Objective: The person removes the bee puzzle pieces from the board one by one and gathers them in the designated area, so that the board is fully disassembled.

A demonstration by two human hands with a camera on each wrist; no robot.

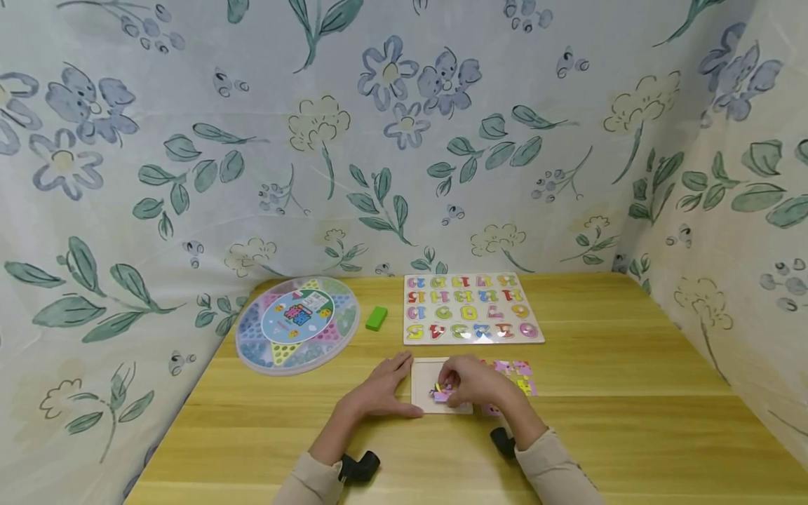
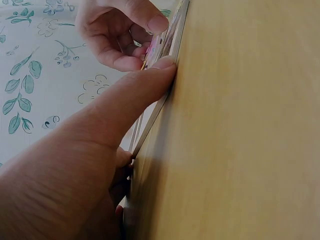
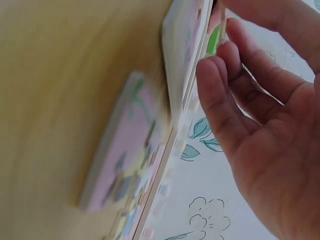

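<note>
A shallow, light wooden puzzle tray (image 1: 421,382) lies on the table. My left hand (image 1: 381,390) is spread along its left side, the fingers by the upper corner and the thumb on the near edge. In the left wrist view that thumb (image 2: 135,95) presses the tray's rim. Over the tray's middle, my right hand (image 1: 482,384) pinches a small jigsaw piece (image 3: 223,24), thin and seen edge-on in the right wrist view. Pink and yellow puzzle artwork (image 1: 441,397) shows just below its fingertips; the right hand covers the tray's right part.
Loose pink and yellow jigsaw pieces (image 1: 522,369) lie right of the tray, partly behind the right forearm. Behind stands a number puzzle board (image 1: 473,337) lying flat, with a green block (image 1: 376,318) and a round game board (image 1: 252,354) to its left. Floral cloth (image 1: 404,196) hangs behind the table.
</note>
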